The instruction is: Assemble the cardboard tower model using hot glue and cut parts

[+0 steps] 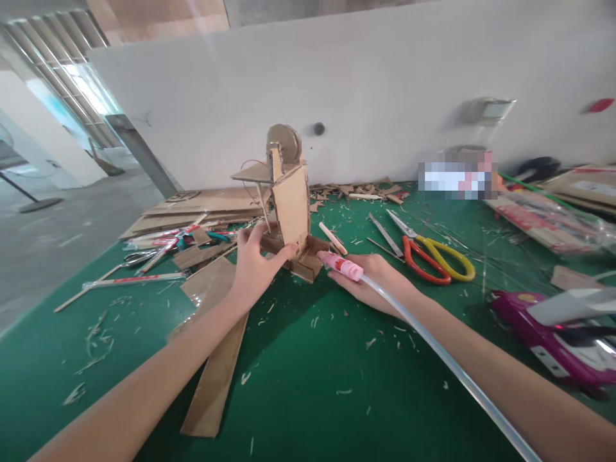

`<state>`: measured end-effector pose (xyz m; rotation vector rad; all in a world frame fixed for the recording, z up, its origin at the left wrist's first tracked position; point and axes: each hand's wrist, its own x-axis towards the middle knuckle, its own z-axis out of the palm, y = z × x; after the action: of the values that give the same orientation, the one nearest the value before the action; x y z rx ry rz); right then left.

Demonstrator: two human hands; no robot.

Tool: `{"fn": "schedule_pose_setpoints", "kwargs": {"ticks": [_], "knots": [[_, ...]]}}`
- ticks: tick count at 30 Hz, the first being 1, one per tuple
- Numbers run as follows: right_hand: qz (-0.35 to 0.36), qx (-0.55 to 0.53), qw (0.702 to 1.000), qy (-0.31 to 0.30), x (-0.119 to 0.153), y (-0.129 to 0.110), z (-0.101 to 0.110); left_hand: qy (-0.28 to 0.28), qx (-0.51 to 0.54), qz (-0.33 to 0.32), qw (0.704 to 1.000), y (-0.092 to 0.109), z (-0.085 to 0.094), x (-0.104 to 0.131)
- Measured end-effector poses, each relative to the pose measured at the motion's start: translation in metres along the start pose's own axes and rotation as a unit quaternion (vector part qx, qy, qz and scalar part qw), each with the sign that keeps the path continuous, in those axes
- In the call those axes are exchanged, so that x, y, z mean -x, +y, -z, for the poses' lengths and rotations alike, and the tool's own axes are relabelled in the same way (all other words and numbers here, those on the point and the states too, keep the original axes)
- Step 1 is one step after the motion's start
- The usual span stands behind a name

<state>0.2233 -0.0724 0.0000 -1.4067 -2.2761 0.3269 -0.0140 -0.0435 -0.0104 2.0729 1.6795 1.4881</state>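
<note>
A cardboard model (pixel 291 202) stands upright on the table, with a tall body, a round disc on top, a side flap and a thin red wire. My left hand (pixel 257 260) grips its base from the left, thumb across the front and fingers partly hidden behind. My right hand (pixel 373 282) is closed around a pink pen-shaped tool (pixel 341 265), whose tip is close to the base's right side. From the tool's back end a long clear rod (pixel 447 356) runs over my right forearm. I cannot tell whether the tip touches the cardboard.
Scissors (pixel 428 253) with red and yellow handles lie right of the model, near a small pale stick (pixel 333 238). A purple device (pixel 539 333) sits at the right. Cardboard strips (pixel 216 378), wrapped sticks (pixel 135 280) and scraps litter the green table (pixel 308 391). A white wall (pixel 375 83) rises behind.
</note>
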Motion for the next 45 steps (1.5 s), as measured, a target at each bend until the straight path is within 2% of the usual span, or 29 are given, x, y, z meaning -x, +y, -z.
{"fn": "schedule_pose_setpoints", "kwargs": {"ticks": [6,14,22,26,30,39,45], "knots": [[-0.048,-0.079,0.996,-0.012,-0.015,-0.007,0.002,0.007,0.005,0.026,1.0,0.001,0.001,0.003],[-0.017,-0.036,0.999,-0.013,-0.027,-0.01,-0.002,0.011,-0.003,0.011,1.0,0.0,0.001,0.004],[-0.057,-0.059,0.996,-0.036,-0.036,-0.012,-0.006,0.019,-0.018,0.0,1.0,-0.001,0.0,0.004],[-0.073,-0.054,0.996,-0.021,-0.038,-0.013,-0.013,0.024,-0.014,0.0,1.0,-0.001,0.0,0.004],[-0.057,-0.036,0.998,0.018,-0.039,-0.015,-0.018,0.025,-0.015,-0.004,1.0,-0.001,0.001,0.004],[-0.106,-0.071,0.991,-0.033,-0.041,-0.02,-0.015,0.023,-0.006,-0.006,1.0,-0.002,0.002,0.003],[-0.087,-0.079,0.993,0.004,-0.038,-0.022,-0.016,0.025,-0.007,-0.005,1.0,-0.002,0.001,0.003]]}}
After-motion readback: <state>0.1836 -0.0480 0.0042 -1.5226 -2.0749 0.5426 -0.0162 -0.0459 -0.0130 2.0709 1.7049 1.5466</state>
